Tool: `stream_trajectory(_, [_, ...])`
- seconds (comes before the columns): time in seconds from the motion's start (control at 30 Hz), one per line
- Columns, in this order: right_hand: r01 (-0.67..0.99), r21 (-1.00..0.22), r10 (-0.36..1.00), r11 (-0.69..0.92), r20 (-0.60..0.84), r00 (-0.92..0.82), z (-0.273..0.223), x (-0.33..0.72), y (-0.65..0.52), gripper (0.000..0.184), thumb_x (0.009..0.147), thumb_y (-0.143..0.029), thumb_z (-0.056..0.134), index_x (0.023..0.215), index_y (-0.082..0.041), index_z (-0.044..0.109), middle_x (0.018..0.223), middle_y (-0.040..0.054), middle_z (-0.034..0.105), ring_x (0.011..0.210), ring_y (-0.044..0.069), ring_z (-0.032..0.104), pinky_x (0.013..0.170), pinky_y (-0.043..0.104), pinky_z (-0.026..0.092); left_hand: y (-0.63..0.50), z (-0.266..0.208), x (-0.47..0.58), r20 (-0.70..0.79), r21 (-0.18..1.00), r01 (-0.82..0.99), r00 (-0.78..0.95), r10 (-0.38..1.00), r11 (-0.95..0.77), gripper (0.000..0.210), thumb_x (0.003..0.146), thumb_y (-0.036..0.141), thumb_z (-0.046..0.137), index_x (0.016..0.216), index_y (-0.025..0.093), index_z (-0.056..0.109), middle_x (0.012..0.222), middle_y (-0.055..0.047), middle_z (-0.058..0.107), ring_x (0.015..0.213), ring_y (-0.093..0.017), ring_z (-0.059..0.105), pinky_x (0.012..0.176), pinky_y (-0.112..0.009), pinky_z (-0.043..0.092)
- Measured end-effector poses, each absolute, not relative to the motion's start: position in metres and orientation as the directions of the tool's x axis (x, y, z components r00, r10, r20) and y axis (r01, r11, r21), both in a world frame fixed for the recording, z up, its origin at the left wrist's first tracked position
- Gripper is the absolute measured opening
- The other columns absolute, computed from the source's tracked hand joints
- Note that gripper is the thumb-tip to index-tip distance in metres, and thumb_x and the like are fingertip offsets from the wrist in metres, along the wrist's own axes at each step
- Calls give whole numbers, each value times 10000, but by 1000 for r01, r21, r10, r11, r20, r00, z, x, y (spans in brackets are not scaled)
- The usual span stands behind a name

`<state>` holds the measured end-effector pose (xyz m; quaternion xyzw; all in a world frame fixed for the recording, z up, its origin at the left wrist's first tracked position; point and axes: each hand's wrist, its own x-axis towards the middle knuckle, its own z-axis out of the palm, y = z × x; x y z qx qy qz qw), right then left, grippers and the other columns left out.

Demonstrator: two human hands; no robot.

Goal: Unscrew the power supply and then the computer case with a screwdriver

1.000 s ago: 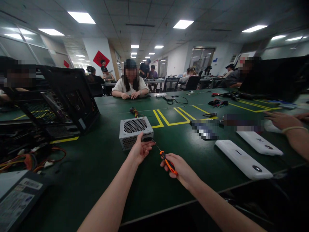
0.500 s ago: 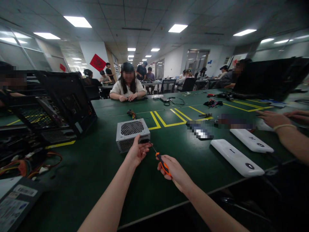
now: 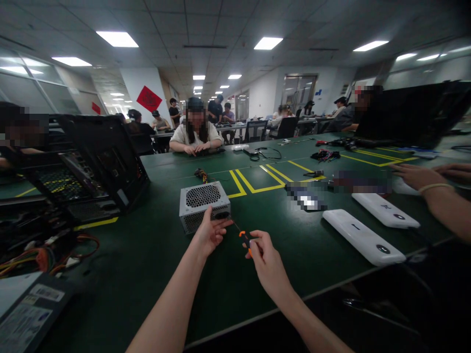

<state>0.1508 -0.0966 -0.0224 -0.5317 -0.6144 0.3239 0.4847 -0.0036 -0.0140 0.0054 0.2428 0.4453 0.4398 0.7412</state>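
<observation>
A silver power supply (image 3: 205,210) with honeycomb vents stands on the green table, a black socket in the side that faces me. My left hand (image 3: 210,234) is against its near lower side, the thumb raised and the index and middle fingers stretched out to the right below the socket. I cannot tell how firmly it touches. In my right hand (image 3: 265,256) is an orange and black screwdriver (image 3: 244,237), gripped by the handle. Its thin shaft slants up and left to the power supply's right edge, close to my left fingertips. The tip is too small to make out.
An open black computer case (image 3: 106,162) stands to the left, with loose cables (image 3: 44,257) and another power supply (image 3: 31,306) before it. White devices (image 3: 362,238) lie at right, near another person's hand (image 3: 415,176). A person (image 3: 196,130) sits across the table.
My right fingers have shifted on the screwdriver's handle, now covering more of it, and the wrist has turned. My left hand stays beside the power supply. The view has moved slightly.
</observation>
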Motion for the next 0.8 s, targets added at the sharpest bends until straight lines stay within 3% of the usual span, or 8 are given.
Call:
stream_trajectory(0.1, [352, -911, 970, 214, 240, 32, -22, 152, -96, 193, 849, -294, 292, 973, -198, 406, 783, 17, 573, 628, 125, 561, 587, 273, 436, -15, 7, -3, -436, 749, -455, 208, 876, 481, 664, 713, 599, 362, 1033, 35, 502, 1003, -181, 577, 380, -18, 420, 253, -133, 253])
stream_trajectory(0.27, [446, -848, 942, 287, 333, 28, -19, 149, -96, 199, 736, -208, 466, 934, -191, 450, 910, 36, 532, 824, 152, 542, 739, 304, 431, -15, 6, -2, -423, 740, -486, 202, 884, 465, 629, 713, 580, 391, 1004, 38, 527, 1023, -175, 573, 395, -13, 422, 266, -126, 272])
stream_trajectory(0.37, [456, -833, 929, 312, 368, 36, -20, 148, -97, 230, 713, -154, 454, 940, -186, 465, 934, 40, 528, 860, 151, 534, 773, 303, 419, -15, 5, -3, -411, 731, -499, 223, 884, 465, 626, 703, 581, 408, 992, 40, 536, 1029, -171, 573, 412, -13, 438, 275, -119, 280])
stream_trajectory(0.53, [323, -926, 979, 195, 205, -3, -19, 149, -99, 221, 828, -278, 329, 997, -197, 448, 845, 29, 584, 612, 112, 559, 569, 259, 447, -14, 4, -5, -435, 737, -453, 249, 865, 501, 661, 691, 614, 380, 995, 45, 521, 1012, -184, 580, 422, -39, 476, 265, -133, 277])
stream_trajectory(0.6, [313, -933, 983, 176, 185, 0, -19, 149, -99, 232, 836, -296, 312, 995, -194, 446, 825, 27, 587, 586, 109, 551, 559, 261, 444, -13, 3, -6, -438, 745, -435, 252, 863, 505, 663, 694, 620, 363, 1000, 52, 518, 1015, -191, 579, 422, -46, 483, 265, -139, 281])
stream_trajectory(0.8, [450, -847, 937, 283, 344, 59, -23, 149, -95, 291, 685, -183, 505, 974, -185, 476, 956, 49, 515, 892, 169, 522, 785, 327, 425, -12, 2, -3, -419, 756, -452, 223, 880, 474, 638, 693, 603, 392, 974, 48, 535, 1051, -184, 570, 414, -29, 466, 272, -130, 281])
